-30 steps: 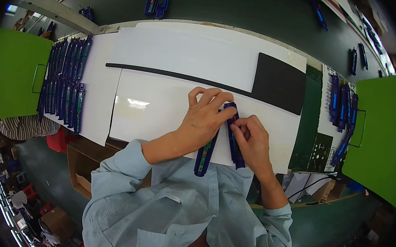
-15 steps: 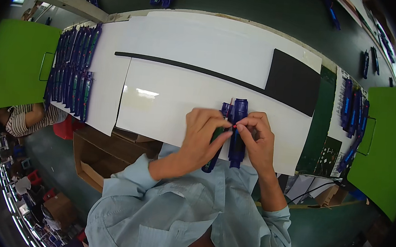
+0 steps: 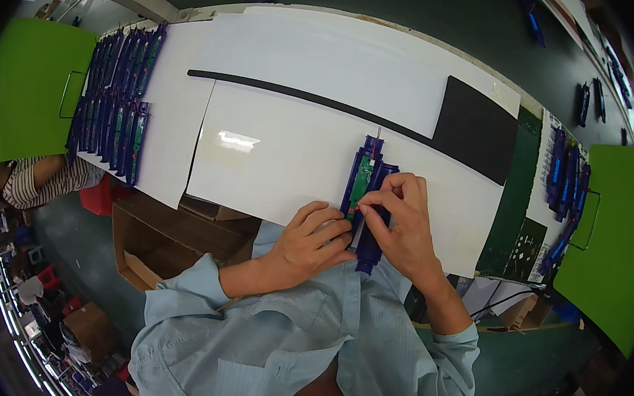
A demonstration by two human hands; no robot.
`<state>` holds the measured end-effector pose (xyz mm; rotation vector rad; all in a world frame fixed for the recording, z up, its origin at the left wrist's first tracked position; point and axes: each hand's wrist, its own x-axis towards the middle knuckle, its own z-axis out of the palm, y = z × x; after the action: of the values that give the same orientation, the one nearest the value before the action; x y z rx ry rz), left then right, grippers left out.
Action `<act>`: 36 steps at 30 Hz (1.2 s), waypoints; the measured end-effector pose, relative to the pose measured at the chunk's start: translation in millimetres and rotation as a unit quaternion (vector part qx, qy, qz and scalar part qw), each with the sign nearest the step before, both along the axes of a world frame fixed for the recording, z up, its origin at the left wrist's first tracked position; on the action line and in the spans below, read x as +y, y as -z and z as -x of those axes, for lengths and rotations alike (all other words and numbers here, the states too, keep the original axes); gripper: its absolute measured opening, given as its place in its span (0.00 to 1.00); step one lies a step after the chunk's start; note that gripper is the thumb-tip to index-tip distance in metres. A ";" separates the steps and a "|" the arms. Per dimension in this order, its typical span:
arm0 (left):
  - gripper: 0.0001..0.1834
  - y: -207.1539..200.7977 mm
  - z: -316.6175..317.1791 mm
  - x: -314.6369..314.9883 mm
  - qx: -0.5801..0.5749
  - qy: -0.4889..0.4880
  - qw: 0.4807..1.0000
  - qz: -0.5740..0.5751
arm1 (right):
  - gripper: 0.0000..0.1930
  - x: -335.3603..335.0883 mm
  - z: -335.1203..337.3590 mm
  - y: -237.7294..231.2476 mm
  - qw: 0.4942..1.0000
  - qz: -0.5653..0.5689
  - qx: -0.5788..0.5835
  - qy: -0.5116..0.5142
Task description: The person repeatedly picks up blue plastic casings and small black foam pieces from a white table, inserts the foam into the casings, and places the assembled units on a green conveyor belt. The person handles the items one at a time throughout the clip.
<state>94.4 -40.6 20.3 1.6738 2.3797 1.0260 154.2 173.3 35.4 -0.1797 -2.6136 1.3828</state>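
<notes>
Pinching at the green board [image 3: 362,179], its hold unclear, the right hand [image 3: 407,228] may slip if the left hand [image 3: 312,241], curled with uncertain grip against the blue casing [image 3: 372,148] on the white sheet [image 3: 265,182], lets it rock.

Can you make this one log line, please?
Left hand: against long blue plastic casing holding green circuit board | Right hand: fingertips together at board's lower part | Beside: second long blue plastic casing
</notes>
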 end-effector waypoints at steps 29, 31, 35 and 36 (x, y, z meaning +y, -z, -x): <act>0.16 2.2 9.3 24.2 -0.131 -0.125 0.983 -0.025 | 0.03 -1.7 15.1 -3.6 0.994 -0.093 -0.010 -0.055; 0.18 4.5 7.2 24.1 -0.146 -0.132 0.980 -0.030 | 0.02 1.5 17.7 -4.9 0.994 -0.085 -0.031 -0.064; 0.23 11.3 0.3 23.7 -0.152 -0.154 0.976 -0.022 | 0.01 6.6 22.6 -8.5 0.991 -0.082 -0.066 -0.081; 0.24 12.4 -0.5 23.3 -0.145 -0.161 0.976 -0.014 | 0.01 7.6 23.2 -9.7 0.990 -0.083 -0.075 -0.087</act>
<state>94.9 -17.3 7.9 1.0719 2.4882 1.2533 131.0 180.9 45.1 -0.0342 -2.9147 1.2366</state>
